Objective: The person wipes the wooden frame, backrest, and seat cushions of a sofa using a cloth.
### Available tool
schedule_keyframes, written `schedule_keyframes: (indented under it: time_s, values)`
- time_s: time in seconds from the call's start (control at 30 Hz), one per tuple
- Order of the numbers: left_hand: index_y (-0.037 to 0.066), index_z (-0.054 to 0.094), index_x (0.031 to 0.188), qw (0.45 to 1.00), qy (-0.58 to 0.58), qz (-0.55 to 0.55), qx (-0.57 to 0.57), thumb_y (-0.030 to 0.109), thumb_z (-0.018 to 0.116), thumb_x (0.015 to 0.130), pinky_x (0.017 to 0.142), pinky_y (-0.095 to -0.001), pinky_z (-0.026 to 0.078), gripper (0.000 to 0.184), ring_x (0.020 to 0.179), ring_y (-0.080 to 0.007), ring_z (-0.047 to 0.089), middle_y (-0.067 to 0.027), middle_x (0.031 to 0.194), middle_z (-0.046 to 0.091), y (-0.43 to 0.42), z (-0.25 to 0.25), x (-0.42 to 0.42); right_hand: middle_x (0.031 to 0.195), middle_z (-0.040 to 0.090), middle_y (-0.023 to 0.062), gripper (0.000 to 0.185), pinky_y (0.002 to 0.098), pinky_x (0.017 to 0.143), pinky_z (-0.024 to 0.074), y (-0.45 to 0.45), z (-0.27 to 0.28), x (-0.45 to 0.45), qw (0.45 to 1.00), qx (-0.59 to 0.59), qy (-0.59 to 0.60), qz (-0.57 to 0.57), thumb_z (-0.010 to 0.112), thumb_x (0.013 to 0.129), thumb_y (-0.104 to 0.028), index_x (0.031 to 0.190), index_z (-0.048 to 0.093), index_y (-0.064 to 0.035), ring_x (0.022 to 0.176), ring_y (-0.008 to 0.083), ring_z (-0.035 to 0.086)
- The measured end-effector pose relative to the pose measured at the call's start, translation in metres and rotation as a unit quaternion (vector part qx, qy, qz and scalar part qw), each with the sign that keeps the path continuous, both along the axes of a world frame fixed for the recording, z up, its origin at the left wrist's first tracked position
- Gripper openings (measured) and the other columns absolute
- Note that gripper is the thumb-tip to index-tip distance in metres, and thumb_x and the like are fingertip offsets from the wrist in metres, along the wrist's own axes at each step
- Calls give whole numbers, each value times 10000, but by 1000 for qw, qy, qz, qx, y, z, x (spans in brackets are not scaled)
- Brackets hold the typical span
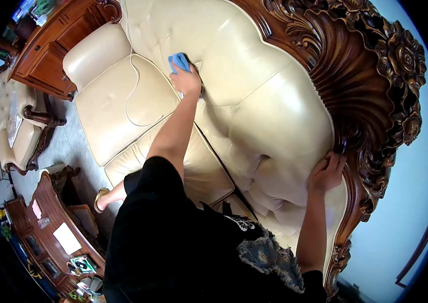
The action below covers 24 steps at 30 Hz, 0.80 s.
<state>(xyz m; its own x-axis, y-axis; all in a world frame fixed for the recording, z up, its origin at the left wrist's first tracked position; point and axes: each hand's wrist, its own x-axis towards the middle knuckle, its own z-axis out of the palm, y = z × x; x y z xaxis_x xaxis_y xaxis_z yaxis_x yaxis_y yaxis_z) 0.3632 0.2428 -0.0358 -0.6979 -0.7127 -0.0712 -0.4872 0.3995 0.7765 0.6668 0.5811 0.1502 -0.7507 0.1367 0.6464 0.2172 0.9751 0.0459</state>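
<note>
My left hand presses a folded blue cloth against the tufted cream leather backrest of a sofa, close to where it meets the seat cushion. Its fingers are closed around the cloth. Farther right, my right hand rests at the top edge of the backrest, fingers curled against the carved dark wood frame. The fingertips there are partly hidden. A thin white cable lies in a loop over the backrest and seat.
A wooden cabinet stands beyond the sofa's armrest. A tufted armchair is at the far left. At lower left, a wooden table carries a white sheet and small items. One sandaled foot is on the tiled floor.
</note>
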Motion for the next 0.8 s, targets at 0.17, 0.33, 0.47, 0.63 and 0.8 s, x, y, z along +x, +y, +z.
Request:
schedule_keyframes:
  time_s: [0.17,0.33,0.47,0.63,0.8]
  values:
    - [288,375,1519,967,153,-142,-144,95,728,811,968,-508,433,814,1098,-430,513,-238,1185,505,11,-20,78,976,573,107,112,470,562,475,-1,1,-5,999,24,37,20,520,891,-80,958,605,-104,740,355,614]
    - [256,322,1542,944,168,-273,-77,-53,679,765,965,-502,451,910,1078,-477,516,-280,1182,489,7,-18,121,1051,593,107,137,482,564,502,4,-5,-2,999,23,29,-2,522,912,-157,993,624,-115,748,361,632]
    - [209,169,1594,961,13,-277,-12,-38,601,813,924,-519,483,925,1039,-475,569,-277,1140,517,27,-93,148,1050,595,102,121,481,571,506,2,-4,0,999,21,30,-5,534,905,-161,979,622,-120,753,351,636]
    - [144,144,1596,934,-98,-342,-28,8,572,830,929,-510,499,888,1055,-470,585,-285,1147,544,13,-101,152,1075,596,102,107,475,588,523,8,-8,1,999,18,8,-25,560,895,-175,977,617,-136,797,354,647]
    - [55,124,1582,943,-127,-305,37,53,646,797,929,-507,497,943,1052,-465,592,-310,1191,532,46,-13,162,1048,588,99,116,479,594,524,5,-5,0,1000,10,25,-8,563,893,-176,994,609,-144,819,358,644]
